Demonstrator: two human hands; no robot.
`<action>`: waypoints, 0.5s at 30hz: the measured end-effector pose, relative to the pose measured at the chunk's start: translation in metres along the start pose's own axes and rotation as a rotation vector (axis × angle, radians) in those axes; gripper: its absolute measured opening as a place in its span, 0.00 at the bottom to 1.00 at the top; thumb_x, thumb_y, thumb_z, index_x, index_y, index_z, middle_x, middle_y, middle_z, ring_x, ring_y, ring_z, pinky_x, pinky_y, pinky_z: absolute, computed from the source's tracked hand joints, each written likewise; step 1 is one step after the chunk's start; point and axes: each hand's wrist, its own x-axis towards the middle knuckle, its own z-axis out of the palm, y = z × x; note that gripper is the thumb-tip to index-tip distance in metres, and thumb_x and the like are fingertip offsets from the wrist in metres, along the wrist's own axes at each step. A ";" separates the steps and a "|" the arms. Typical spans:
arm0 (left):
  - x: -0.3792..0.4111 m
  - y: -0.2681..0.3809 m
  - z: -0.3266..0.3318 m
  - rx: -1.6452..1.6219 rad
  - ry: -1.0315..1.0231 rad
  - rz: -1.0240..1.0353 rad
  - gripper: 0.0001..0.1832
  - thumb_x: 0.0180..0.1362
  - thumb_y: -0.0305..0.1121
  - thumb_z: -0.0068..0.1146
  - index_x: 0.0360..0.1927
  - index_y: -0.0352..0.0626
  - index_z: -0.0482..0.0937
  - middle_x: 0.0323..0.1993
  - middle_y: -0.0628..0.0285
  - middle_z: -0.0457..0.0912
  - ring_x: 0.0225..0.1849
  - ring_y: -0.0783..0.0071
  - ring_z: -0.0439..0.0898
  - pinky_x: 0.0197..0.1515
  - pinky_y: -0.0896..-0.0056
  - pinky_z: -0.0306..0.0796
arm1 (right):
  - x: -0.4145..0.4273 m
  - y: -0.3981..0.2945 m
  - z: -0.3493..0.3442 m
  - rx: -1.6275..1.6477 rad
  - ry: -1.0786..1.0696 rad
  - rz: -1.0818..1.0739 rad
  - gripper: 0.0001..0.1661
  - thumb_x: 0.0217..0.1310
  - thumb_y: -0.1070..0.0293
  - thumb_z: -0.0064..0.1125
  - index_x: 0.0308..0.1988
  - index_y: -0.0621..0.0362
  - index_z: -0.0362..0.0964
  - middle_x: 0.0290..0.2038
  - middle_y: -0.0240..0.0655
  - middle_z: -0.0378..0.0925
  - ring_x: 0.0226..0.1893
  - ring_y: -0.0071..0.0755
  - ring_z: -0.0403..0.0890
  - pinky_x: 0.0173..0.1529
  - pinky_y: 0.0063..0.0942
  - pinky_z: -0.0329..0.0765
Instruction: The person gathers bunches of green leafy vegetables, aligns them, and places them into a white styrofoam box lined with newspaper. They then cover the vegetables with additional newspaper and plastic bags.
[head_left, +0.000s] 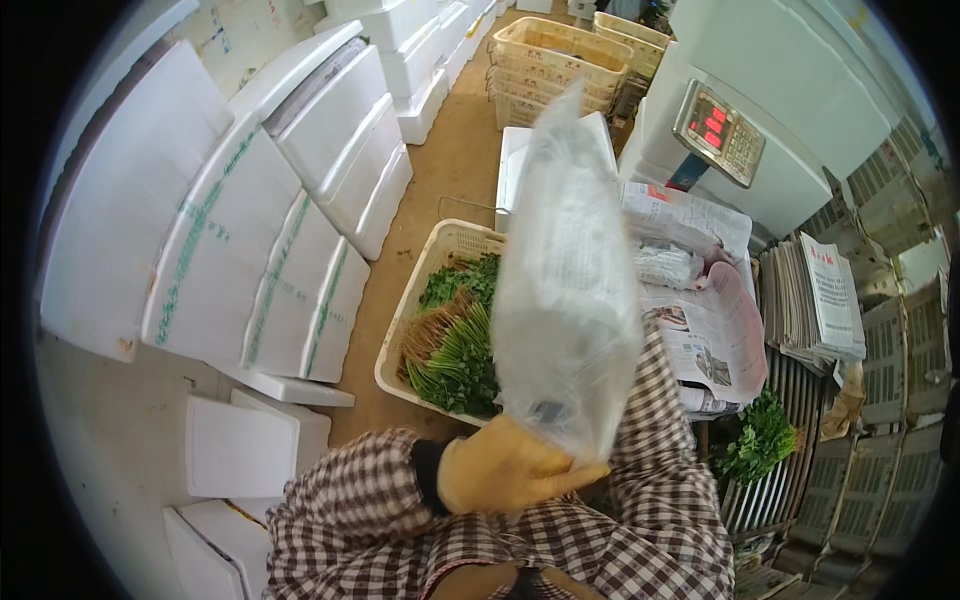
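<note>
My left hand (510, 465), in a yellowish glove, holds the lower end of a bundle in clear plastic (566, 300), which stands up in front of me and looks like a wrapped ice bottle or pack. My right hand is hidden behind the bundle; only its checked sleeve shows. Behind and left of the bundle, a cream plastic crate (409, 307) holds green leafy bunches with brown roots (457, 345). To the right lies a foam box lined with newspaper (697, 330), with another plastic-wrapped pack (664, 266) inside.
White foam boxes (225, 255) are stacked along the left. At right are a digital scale (720, 133), a newspaper stack (810, 300) and a leafy bunch (761, 439) on a slatted metal surface (780, 480). Stacked crates (559, 75) stand ahead on the brown floor.
</note>
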 end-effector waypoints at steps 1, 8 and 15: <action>0.001 -0.010 0.007 0.075 -0.056 -0.029 0.07 0.58 0.33 0.61 0.38 0.43 0.85 0.22 0.62 0.77 0.21 0.63 0.76 0.24 0.64 0.70 | 0.004 -0.017 -0.004 -0.073 0.022 -0.027 0.51 0.64 0.31 0.41 0.69 0.62 0.51 0.63 0.53 0.65 0.61 0.45 0.71 0.63 0.44 0.69; 0.040 -0.075 0.092 0.003 -0.058 -0.343 0.11 0.63 0.37 0.54 0.46 0.47 0.82 0.22 0.61 0.78 0.21 0.63 0.79 0.22 0.63 0.70 | 0.049 -0.094 -0.080 -0.256 0.207 -0.034 0.49 0.64 0.34 0.43 0.68 0.63 0.53 0.62 0.52 0.66 0.60 0.45 0.72 0.62 0.41 0.70; 0.033 -0.153 0.167 0.077 -0.339 -0.621 0.18 0.65 0.47 0.48 0.38 0.46 0.83 0.26 0.53 0.83 0.28 0.52 0.81 0.30 0.55 0.75 | 0.109 -0.016 -0.181 -0.215 0.335 0.141 0.48 0.64 0.36 0.46 0.67 0.64 0.56 0.61 0.51 0.68 0.59 0.44 0.73 0.62 0.38 0.70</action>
